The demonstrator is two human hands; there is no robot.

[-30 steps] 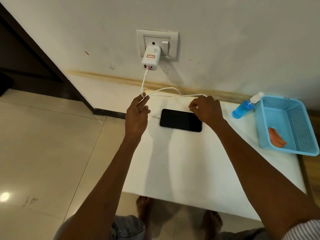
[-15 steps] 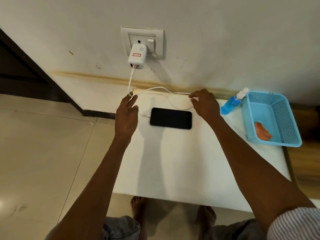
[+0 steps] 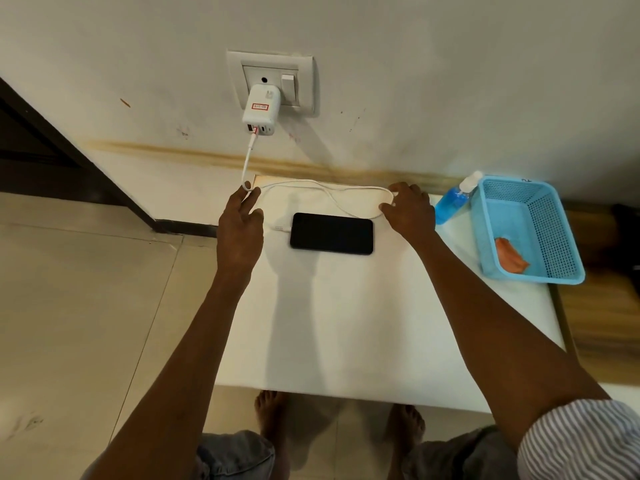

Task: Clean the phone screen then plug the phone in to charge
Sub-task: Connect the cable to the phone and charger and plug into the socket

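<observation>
My left hand has its fingers nearly straight w/ the thin white rubbery charging cable caught at the tips, and my right hand curls loosely round the cable's far loop, prob. to take out slack so the plug reaches. The flat glossy black rectangular phone lies screen-up on the matte white tabletop betw. both sets of fingers, just below them. The cable's small white connector sits beside the phone's left end, whether seated I can't tell.
</observation>
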